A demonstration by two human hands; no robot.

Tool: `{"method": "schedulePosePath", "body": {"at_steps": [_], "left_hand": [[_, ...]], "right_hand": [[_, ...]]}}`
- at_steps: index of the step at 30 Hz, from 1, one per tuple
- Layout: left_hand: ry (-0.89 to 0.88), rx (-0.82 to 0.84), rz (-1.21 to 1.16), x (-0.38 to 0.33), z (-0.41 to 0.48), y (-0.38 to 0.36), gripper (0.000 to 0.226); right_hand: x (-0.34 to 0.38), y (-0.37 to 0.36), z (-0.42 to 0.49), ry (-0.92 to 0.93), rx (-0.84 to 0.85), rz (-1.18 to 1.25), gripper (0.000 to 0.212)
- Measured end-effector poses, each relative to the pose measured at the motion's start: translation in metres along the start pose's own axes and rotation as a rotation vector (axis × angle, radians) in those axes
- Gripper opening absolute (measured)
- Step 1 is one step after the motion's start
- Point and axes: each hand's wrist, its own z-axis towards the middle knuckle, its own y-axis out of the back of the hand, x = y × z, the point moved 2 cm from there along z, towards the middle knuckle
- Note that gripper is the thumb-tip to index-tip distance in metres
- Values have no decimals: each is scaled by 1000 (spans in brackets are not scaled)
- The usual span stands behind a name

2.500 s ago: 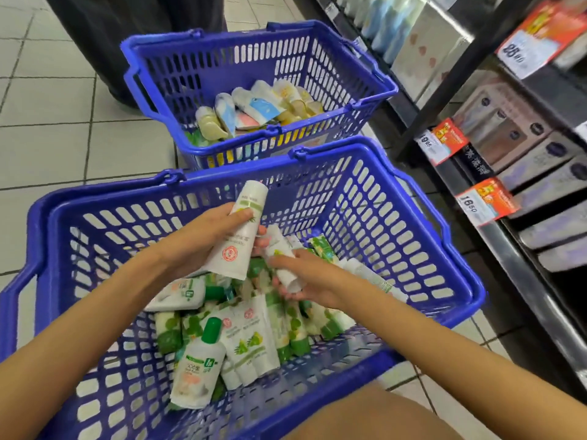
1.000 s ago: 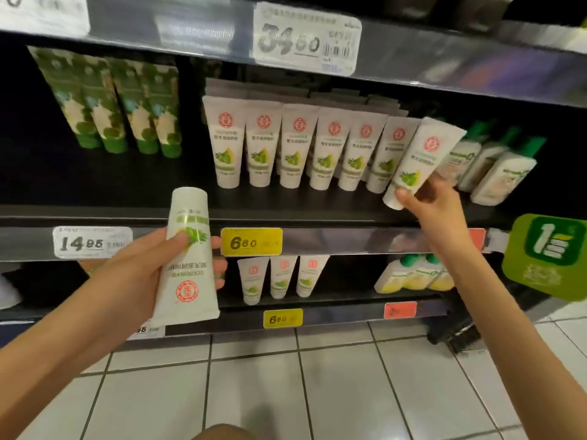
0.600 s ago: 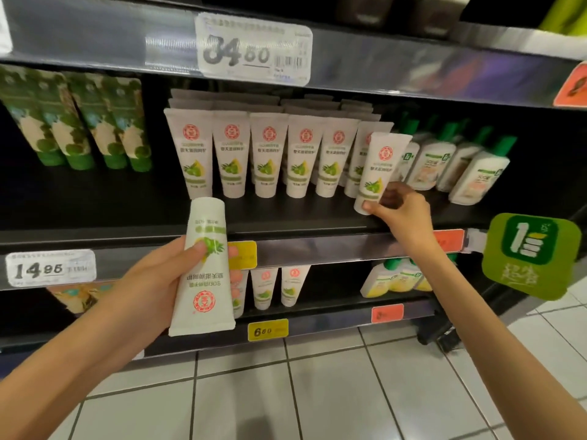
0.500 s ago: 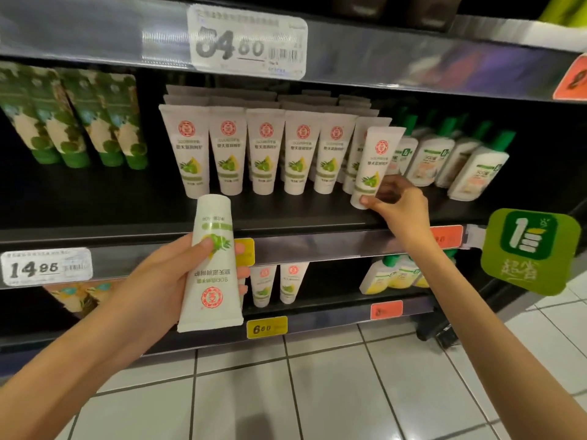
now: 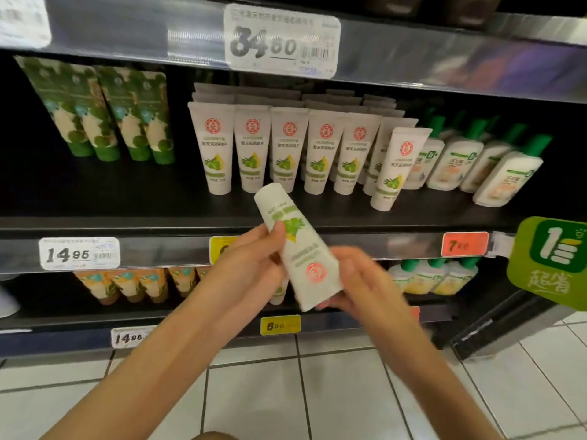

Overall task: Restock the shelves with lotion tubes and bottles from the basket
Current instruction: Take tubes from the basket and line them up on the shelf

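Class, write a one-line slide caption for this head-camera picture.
The left hand and right hand hold one white lotion tube before white tubes and green-capped bottles on a shelf.

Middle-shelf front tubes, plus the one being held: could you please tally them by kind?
Green patterned plastic tubes with green caps: 4
White plastic tubes with red round seals: 7, one partly hidden
Held white plastic tube with leaf print: 1
Total: 12
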Motion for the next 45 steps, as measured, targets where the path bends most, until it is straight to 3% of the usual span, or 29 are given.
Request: {"method": "schedulePosePath", "body": {"at_steps": [3,7,10,12,16,21,24,27,30,33,36,39,45], "left_hand": [[-48,21,13,5,0,-6,26],[-110,31,239,-4,-5,8,48],[6,116,426,-1,-10,8,45],[-12,65,538,7,-8,3,34],[-221,-27,485,16,0,-10,24],[-340,-20,442,17,7,-17,28],[-317,12,404,8,14,-16,22],[-231,130,332,-2,21,-15,24],[-241,111,463,-7,26,-10,32],[-333,23,647,-9,32,-12,38],[-429,-4,766,-11,37,-15,25],[-428,-8,723,-6,36,-12,21],[-303,62,617,-4,36,-10,28]], "right_hand": [[-3,-13,-2,-53,-46,124,62],[10,14,16,26,-220,296,26],[16,21,27,41,-178,285,13],[16,18,28,29,-192,283,11],[2,10,18,44,-199,115,36],[5,18,20,116,-70,-62,33],[5,20,24,176,-54,-112,45],[9,29,37,266,-194,-136,35],[12,37,52,282,-258,-173,29],[7,31,53,266,-192,-182,30],[1,25,48,265,-137,-275,37],[-1,18,43,286,-155,-365,47],[0,22,51,411,-364,-535,41]]}}
